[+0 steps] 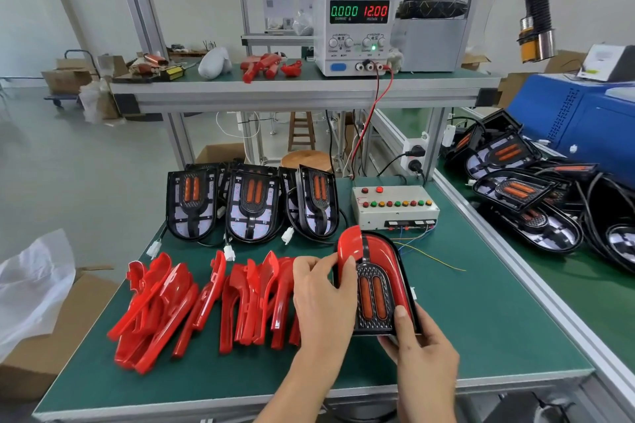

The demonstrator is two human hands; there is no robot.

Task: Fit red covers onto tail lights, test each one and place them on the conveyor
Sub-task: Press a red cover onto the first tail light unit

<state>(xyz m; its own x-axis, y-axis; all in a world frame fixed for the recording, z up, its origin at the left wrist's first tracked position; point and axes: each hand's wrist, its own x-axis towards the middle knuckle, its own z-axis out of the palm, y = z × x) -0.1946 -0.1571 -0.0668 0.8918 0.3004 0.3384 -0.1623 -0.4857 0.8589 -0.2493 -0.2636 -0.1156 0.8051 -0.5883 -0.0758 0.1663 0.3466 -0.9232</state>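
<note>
A tail light (374, 288) with a red cover (350, 244) on it is held above the green table (481, 312). My left hand (321, 299) grips its left edge, thumb on the red cover. At its lower right corner my right hand (417, 343) holds it, thumb pressed on the red rim. Several loose red covers (192, 299) lie in a row to the left. Three uncovered black tail lights (252, 206) stand behind them, white plugs hanging.
A white test box (395, 206) with coloured buttons sits behind the held light. A power supply (355, 31) on the shelf reads 12.00. More tail lights (525, 189) are piled on the conveyor (556, 285) at right. A cardboard box (44, 336) stands at left.
</note>
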